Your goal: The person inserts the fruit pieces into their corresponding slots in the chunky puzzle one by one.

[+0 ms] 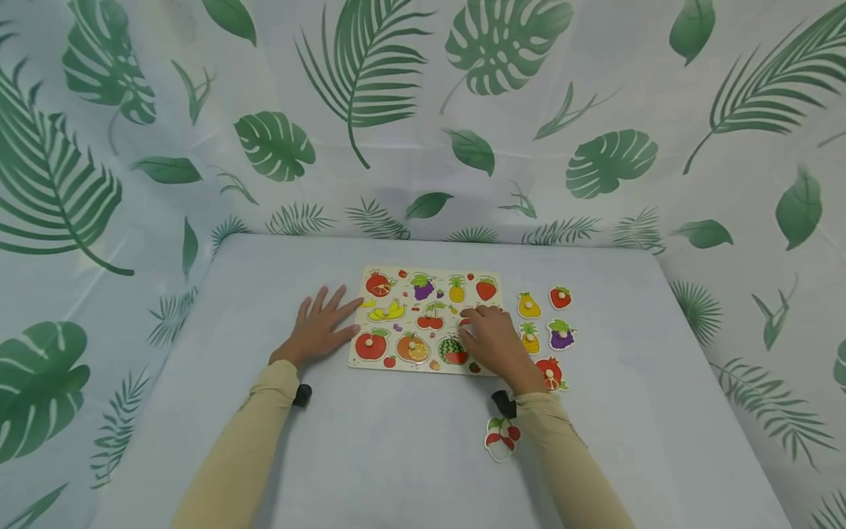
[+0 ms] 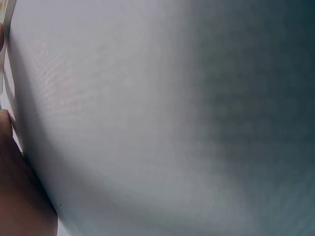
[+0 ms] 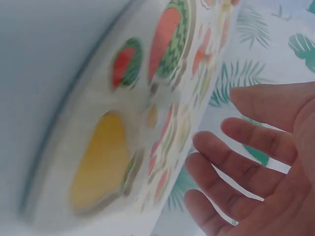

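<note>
A wooden fruit puzzle board (image 1: 396, 367) lies on the table. My left hand (image 1: 322, 327) rests at its left edge with fingers spread; the left wrist view shows only a sliver of that hand (image 2: 24, 191). Over the board's right side is my right hand (image 1: 494, 338), covering part of it. In the right wrist view its fingers (image 3: 236, 164) are loosely bent and apart, with nothing between them. Knobbed apple (image 1: 371, 344) and orange (image 1: 413, 347) pieces sit on the board. Watermelon (image 3: 170, 39) and a yellow pear shape (image 3: 101, 162) show near the right hand.
Right of the board lie loose pear (image 1: 529, 305), strawberry (image 1: 560, 297), pineapple (image 1: 529, 338), grape (image 1: 561, 336) and pomegranate (image 1: 551, 373) pieces. A cherry piece (image 1: 502, 438) lies nearer, beside the right forearm. Leaf-patterned cloth (image 1: 396, 176) surrounds the white-covered table (image 1: 383, 455).
</note>
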### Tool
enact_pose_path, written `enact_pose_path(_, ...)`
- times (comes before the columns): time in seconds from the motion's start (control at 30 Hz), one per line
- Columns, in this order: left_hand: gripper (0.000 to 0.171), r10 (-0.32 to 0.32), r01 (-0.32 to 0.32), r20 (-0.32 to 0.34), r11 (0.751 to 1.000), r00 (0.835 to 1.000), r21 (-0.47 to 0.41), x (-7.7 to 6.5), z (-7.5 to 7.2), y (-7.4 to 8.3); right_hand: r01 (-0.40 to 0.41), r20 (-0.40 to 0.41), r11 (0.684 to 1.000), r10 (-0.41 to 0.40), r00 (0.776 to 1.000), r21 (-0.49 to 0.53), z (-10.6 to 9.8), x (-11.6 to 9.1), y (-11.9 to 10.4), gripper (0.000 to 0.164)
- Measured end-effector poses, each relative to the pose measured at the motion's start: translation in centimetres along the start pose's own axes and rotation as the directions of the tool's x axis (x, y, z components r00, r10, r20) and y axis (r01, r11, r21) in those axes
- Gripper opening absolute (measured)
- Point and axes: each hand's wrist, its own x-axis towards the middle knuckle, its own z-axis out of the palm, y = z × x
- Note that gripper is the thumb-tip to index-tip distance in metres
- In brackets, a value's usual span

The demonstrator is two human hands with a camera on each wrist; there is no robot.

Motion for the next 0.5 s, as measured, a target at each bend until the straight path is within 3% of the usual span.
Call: enact_pose_path(0.5,0.071,0.004,-0.003,0.009,1.0,1.0,-0.008,-0.2,-0.2,0.2,-0.053,-0.034,0.998,0.053,0.998,-0.017,-1.4,-8.4,2.0,0.04)
